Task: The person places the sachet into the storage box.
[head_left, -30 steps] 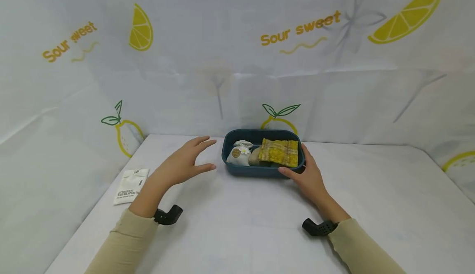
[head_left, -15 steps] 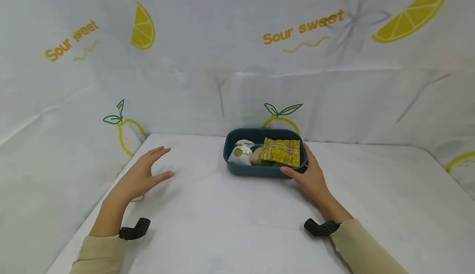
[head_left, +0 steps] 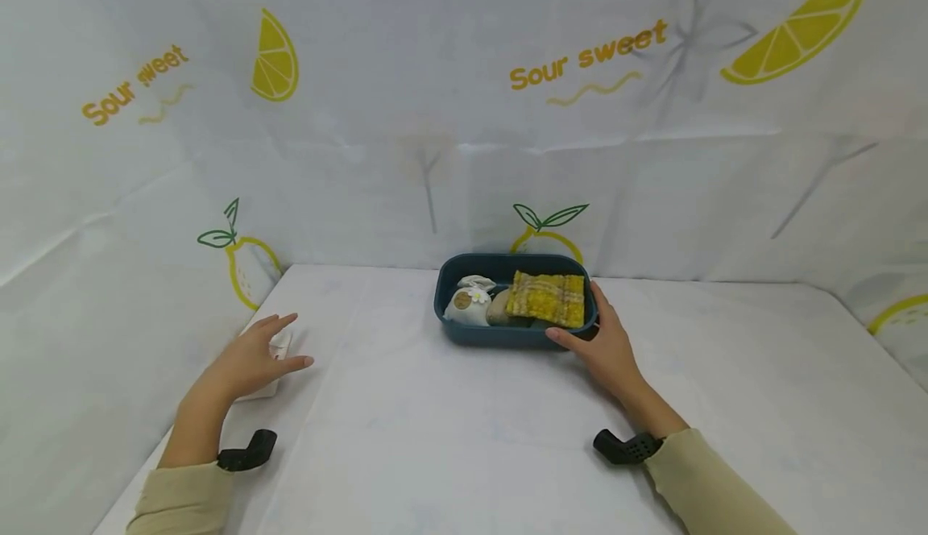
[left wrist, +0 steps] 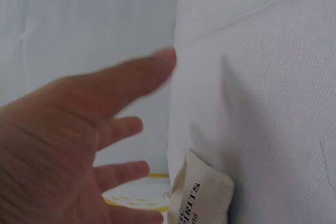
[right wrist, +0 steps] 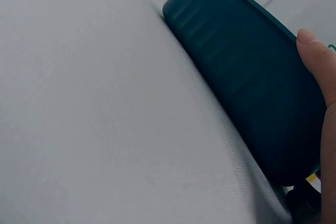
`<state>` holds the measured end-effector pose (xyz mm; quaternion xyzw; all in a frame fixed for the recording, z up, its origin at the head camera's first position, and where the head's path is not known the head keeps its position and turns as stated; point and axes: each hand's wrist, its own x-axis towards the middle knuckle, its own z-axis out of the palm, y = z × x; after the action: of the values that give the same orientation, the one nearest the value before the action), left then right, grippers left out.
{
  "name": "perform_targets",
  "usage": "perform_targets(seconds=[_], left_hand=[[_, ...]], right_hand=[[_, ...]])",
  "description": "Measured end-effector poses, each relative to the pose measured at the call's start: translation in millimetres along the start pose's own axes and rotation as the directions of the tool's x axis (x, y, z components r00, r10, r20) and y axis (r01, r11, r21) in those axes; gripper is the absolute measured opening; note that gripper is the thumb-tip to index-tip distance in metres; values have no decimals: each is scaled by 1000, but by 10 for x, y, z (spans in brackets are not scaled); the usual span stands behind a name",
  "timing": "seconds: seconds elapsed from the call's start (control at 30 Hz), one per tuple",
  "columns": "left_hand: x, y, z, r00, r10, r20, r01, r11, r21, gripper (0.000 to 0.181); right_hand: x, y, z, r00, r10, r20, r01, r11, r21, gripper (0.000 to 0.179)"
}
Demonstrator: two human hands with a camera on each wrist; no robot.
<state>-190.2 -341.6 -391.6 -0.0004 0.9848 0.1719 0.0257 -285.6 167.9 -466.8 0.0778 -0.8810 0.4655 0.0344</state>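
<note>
My left hand (head_left: 242, 364) hovers over a small white cloth sachet (head_left: 281, 345), its fingers spread and nothing between them. Black lettering shows on the sachet (left wrist: 202, 190) in the left wrist view, below the thumb; the hand covers most of it in the head view. At the back of the table, my right hand (head_left: 607, 350) grips the right end of a dark blue plastic bin (head_left: 500, 336), thumb on the near wall. Inside the bin lie a yellow plaid pouch (head_left: 547, 300), a beige rounded piece (head_left: 498, 309) and a white sachet with a daisy (head_left: 467, 309).
A white cloth covers the table (head_left: 435, 438). Behind and to the left hangs a white curtain (head_left: 362, 156) printed with lemons, close to the bin's back. Each wrist carries a black camera mount (head_left: 250, 450).
My left hand has moved left and toward me, away from beside the bin to above the lettered sachet. The right hand stays at the bin's right end.
</note>
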Motion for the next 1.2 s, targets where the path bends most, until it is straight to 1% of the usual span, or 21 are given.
perform_targets(seconds=[0.13, 0.3, 0.4, 0.57, 0.73, 0.9, 0.97, 1.1, 1.2], left_hand=[[-15, -36, 28, 1000, -23, 19, 22, 999, 48, 86], [-18, -78, 24, 999, -38, 18, 37, 998, 48, 82], [-6, -103, 29, 998, -65, 26, 64, 997, 41, 79], [39, -144, 72, 990, -132, 45, 131, 991, 32, 75], [66, -180, 102, 987, -155, 39, 154, 987, 41, 69], [58, -164, 94, 974, -217, 69, 213, 976, 53, 66], [57, -147, 90, 974, -218, 63, 214, 975, 60, 63], [56, -109, 89, 980, -199, 30, 196, 978, 77, 58], [53, -93, 94, 980, -199, 16, 197, 977, 85, 55]], right_hand=[[-6, -10, 1, 1000, 6, -1, -6, 1000, -9, 112], [-11, -44, -8, 1000, 14, 13, -14, 1000, -5, 112], [-16, -52, -13, 1000, 18, 15, -18, 1000, -8, 112], [-23, -52, -18, 1000, 18, 12, -18, 1000, -11, 112], [-20, -48, -15, 1000, 11, 8, -11, 1000, -8, 111], [-12, -37, -3, 1000, 10, 3, -10, 1000, -5, 111], [-11, -33, -1, 1000, 10, 1, -10, 1000, -7, 111], [-11, -30, -4, 1000, 14, -4, -14, 1000, -10, 111], [-8, -23, -3, 1000, 20, -3, -20, 1000, -11, 111]])
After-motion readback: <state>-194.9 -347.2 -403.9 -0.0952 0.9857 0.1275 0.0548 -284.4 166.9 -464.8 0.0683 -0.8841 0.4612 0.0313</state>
